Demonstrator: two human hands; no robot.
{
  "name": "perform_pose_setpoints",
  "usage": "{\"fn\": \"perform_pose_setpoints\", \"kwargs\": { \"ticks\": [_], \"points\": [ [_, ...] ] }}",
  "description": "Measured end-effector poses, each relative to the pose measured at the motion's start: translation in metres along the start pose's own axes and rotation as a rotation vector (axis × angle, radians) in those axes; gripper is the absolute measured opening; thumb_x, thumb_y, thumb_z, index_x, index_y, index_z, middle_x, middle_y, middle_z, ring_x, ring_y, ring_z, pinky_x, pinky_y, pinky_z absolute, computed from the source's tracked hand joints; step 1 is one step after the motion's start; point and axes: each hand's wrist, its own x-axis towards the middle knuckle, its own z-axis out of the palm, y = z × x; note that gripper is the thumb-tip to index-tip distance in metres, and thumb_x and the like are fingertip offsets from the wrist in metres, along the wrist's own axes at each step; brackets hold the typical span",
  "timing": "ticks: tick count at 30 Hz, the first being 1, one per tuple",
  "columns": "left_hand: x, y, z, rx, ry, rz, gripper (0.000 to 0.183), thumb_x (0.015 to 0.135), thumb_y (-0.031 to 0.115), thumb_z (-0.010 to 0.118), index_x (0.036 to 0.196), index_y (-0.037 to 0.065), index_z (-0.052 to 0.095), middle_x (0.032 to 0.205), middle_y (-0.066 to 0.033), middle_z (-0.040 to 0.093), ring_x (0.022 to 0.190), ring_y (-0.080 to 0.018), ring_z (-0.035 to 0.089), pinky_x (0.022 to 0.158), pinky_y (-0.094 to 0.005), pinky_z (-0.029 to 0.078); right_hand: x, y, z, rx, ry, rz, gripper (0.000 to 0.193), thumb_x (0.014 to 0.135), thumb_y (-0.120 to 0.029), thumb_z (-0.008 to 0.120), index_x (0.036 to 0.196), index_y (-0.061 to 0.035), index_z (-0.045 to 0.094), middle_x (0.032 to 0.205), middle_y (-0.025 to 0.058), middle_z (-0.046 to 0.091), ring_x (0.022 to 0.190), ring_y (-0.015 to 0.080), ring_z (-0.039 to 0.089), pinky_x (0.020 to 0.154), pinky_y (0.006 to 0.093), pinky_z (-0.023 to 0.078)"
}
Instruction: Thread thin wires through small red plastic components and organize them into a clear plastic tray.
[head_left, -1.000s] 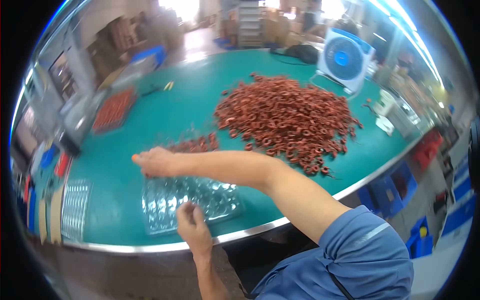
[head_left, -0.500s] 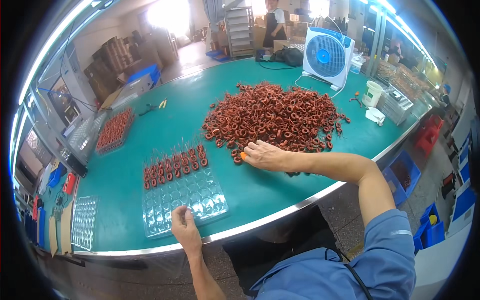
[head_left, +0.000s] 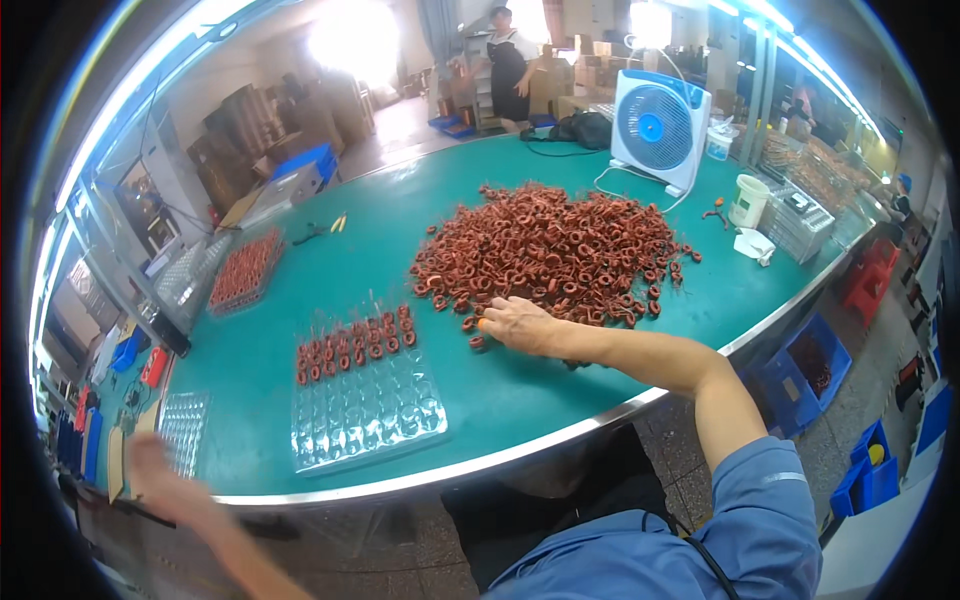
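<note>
On the green table (head_left: 500, 400), the clear tray (head_left: 370, 425) carries red rings (head_left: 376, 351) in its far rows. Beyond it to the left, another tray (head_left: 236, 304) is filled with red pieces; to its right lies a heap of rings (head_left: 555, 250). The right hand (head_left: 512, 325), fingers curled, touches the heap's near edge, its grip hidden. The left hand (head_left: 165, 480), left of the clear tray, is too blurred to tell its opening.

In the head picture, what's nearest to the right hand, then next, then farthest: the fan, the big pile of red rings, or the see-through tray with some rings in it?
1. Pile of red rings: right at the right hand.
2. See-through tray: to the left.
3. Fan: beyond the pile, toward the right.
</note>
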Motion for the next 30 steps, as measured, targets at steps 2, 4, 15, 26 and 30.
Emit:
{"fn": "perform_pose_setpoints", "kwargs": {
  "ticks": [2,4,15,26,30],
  "points": [
    [0.012,0.123,0.006,0.217,0.35,0.389,0.025,0.097,0.012,0.041,0.096,-0.005,0.059,0.093,-0.0098,0.058,0.09,-0.0191,0.055,0.085,-0.0319,0.045,-0.002,-0.003,-0.002,-0.054,0.037,0.0,0.011,0.085,-0.014,0.052,0.093,-0.0087,0.058,0.089,0.0063,0.057,0.094,0.0242,0.056,0.078,0.0365,0.048],
    [-0.006,0.147,0.01,0.272,0.176,0.51,0.023,0.096,0.009,0.041,0.086,-0.004,0.057,0.092,-0.0098,0.058,0.088,-0.0185,0.055,0.081,-0.0315,0.044,0.01,-0.007,-0.002,-0.062,0.013,0.017,0.012,0.084,-0.014,0.053,0.093,-0.009,0.059,0.09,0.0068,0.059,0.093,0.0238,0.057,0.078,0.0359,0.049],
    [-0.215,0.017,0.183,0.155,-0.677,0.154,0.016,0.08,-0.005,0.058,0.095,0.0,0.06,0.1,-0.0157,0.059,0.094,-0.033,0.058,0.08,-0.0391,0.047,0.0,-0.042,-0.017,0.363,0.353,0.148,0.004,0.089,-0.009,0.056,0.089,-0.0054,0.057,0.08,0.0111,0.056,0.075,0.0295,0.062,0.065,0.0392,0.052],
    [-0.22,0.005,0.199,0.197,-0.784,0.165,0.015,0.08,0.0,0.061,0.095,0.003,0.061,0.1,-0.0138,0.059,0.097,-0.0327,0.057,0.082,-0.0397,0.046,-0.024,-0.059,-0.005,0.196,0.195,0.027,0.008,0.085,-0.008,0.054,0.091,-0.0028,0.055,0.082,0.0096,0.055,0.08,0.0244,0.057,0.068,0.0361,0.051],
    [-0.222,-0.01,0.168,0.209,-0.693,0.102,0.02,0.079,-0.002,0.06,0.099,0.001,0.06,0.098,-0.0146,0.06,0.095,-0.0325,0.059,0.082,-0.0392,0.047,-0.007,-0.078,0.003,0.295,0.32,-0.038,0.004,0.085,-0.01,0.057,0.087,-0.0069,0.057,0.077,0.0091,0.054,0.076,0.0254,0.058,0.064,0.0374,0.049]
  ]
}}
